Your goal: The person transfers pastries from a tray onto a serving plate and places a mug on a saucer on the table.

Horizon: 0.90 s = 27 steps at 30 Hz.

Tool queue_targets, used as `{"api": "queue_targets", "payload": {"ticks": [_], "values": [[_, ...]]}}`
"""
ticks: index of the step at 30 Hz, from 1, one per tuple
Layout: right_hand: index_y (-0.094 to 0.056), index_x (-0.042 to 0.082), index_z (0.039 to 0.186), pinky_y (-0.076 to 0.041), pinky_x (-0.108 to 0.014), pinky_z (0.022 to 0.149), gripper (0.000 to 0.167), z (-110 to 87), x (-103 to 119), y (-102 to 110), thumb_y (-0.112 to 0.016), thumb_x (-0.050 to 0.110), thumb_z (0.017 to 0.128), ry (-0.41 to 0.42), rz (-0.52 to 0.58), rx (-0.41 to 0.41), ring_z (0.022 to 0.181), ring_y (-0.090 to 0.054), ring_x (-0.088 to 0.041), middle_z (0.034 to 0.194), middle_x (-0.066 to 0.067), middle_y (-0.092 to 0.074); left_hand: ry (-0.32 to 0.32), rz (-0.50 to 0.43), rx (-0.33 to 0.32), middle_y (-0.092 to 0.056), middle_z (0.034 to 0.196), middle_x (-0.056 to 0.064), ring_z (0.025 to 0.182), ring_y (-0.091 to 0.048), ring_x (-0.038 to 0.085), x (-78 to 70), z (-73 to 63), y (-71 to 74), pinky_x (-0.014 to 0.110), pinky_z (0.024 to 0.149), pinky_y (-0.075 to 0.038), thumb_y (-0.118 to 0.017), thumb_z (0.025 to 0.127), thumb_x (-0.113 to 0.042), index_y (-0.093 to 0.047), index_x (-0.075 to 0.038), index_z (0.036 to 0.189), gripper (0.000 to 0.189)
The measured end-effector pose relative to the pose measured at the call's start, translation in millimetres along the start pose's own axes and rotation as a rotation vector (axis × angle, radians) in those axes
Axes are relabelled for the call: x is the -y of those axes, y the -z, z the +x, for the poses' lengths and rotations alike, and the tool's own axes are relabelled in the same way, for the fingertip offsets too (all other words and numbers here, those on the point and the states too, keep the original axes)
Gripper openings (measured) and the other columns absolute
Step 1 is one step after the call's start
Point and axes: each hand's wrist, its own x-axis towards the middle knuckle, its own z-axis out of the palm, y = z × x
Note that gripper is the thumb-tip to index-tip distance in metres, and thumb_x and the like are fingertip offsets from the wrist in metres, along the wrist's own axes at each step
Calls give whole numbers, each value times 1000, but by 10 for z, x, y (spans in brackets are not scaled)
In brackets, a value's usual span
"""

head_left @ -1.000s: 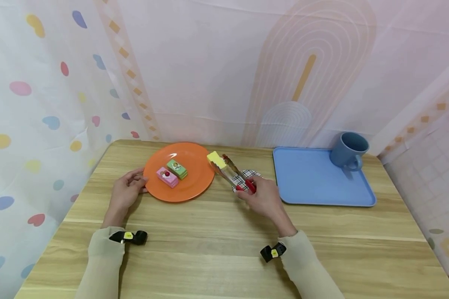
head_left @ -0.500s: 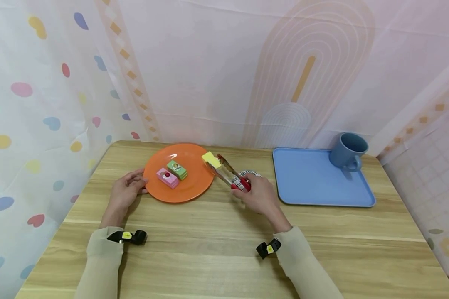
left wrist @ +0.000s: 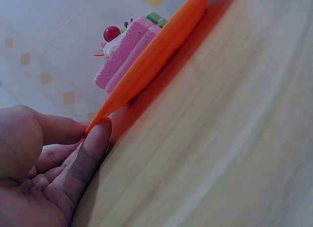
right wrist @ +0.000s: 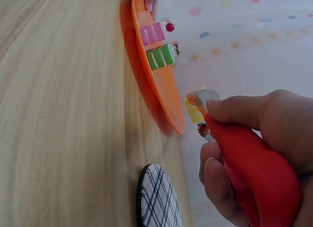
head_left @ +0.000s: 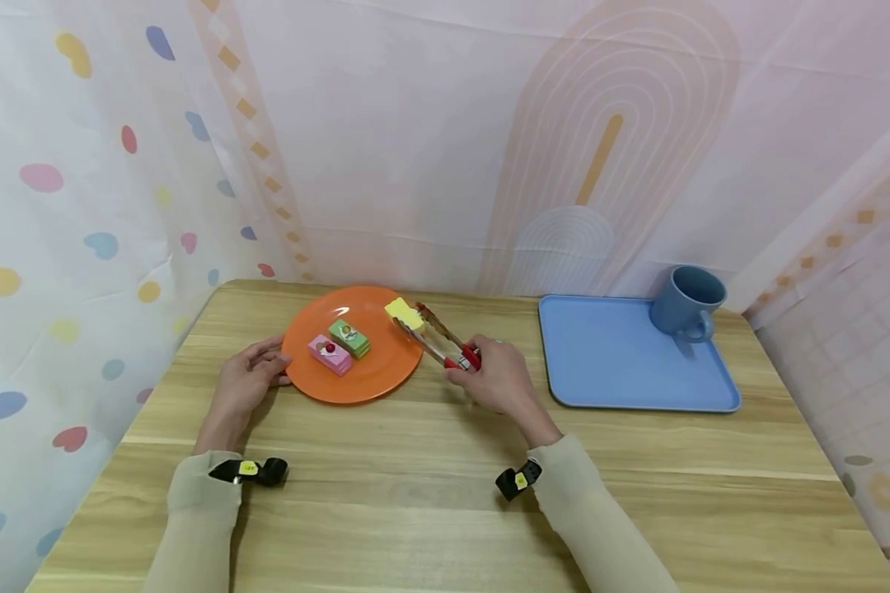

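Note:
My left hand (head_left: 246,380) pinches the left rim of an orange plate (head_left: 389,356) between thumb and fingers; the left wrist view shows that rim tilted slightly off the wooden table. On the plate lie a pink toy cake slice (head_left: 330,354) with a red cherry and a green toy cake slice (head_left: 349,338), side by side. My right hand (head_left: 500,380) grips red-handled tongs (right wrist: 249,168). Held in the tongs' tips is a yellow toy cake slice (head_left: 404,313), which overlaps the plate's right side in the head view, partly hidden by the tips in the right wrist view.
A plaid round coaster (right wrist: 159,197) lies on the table below my right hand, mostly covered by it in the head view. To the right sits a blue tray (head_left: 630,371), with a blue mug (head_left: 682,305) at its back right corner. Patterned curtain surrounds the table.
My right hand has carried the tongs and yellow cake slice leftward, from beside the plate's right rim to over it. The left hand stays at the plate's rim.

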Motion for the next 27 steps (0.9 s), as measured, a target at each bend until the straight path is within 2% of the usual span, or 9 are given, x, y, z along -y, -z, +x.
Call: {"api": "queue_targets", "payload": {"ticks": [3, 10, 23, 27], "values": [[-68, 5, 117, -43, -27, 47, 46, 29, 24, -6, -81, 39, 88, 5, 17, 11, 56, -58, -15, 69, 0, -64, -9, 5, 2, -63, 101, -12, 85, -67, -2, 6, -3, 5, 18, 78, -63, -57, 106, -19, -43, -4, 155, 53], [-69, 8, 117, -41, -27, 52, 46, 114, 90, -22, -81, 42, 88, 26, -31, 21, 63, -54, -16, 72, 1, -62, -11, 23, -2, -63, 103, -11, 85, -67, -1, 10, -6, 11, 19, 78, -63, -57, 106, -22, -43, -4, 155, 54], [-67, 5, 122, -40, -26, 50, 51, 269, 160, -86, -79, 43, 90, 44, -49, 74, 61, -53, -17, 73, -2, -61, -17, 16, 2, -63, 101, -12, 84, -67, -1, 16, 9, 11, 19, 77, -63, -57, 106, -21, -43, -4, 155, 53], [-67, 5, 120, -38, -26, 48, 49, 321, 172, -104, -78, 42, 90, 39, -49, 96, 59, -53, -17, 72, -3, -61, -11, 18, 4, -63, 101, -11, 84, -67, -1, 17, 14, 6, 19, 78, -63, -56, 107, -21, -43, -4, 155, 53]]}}
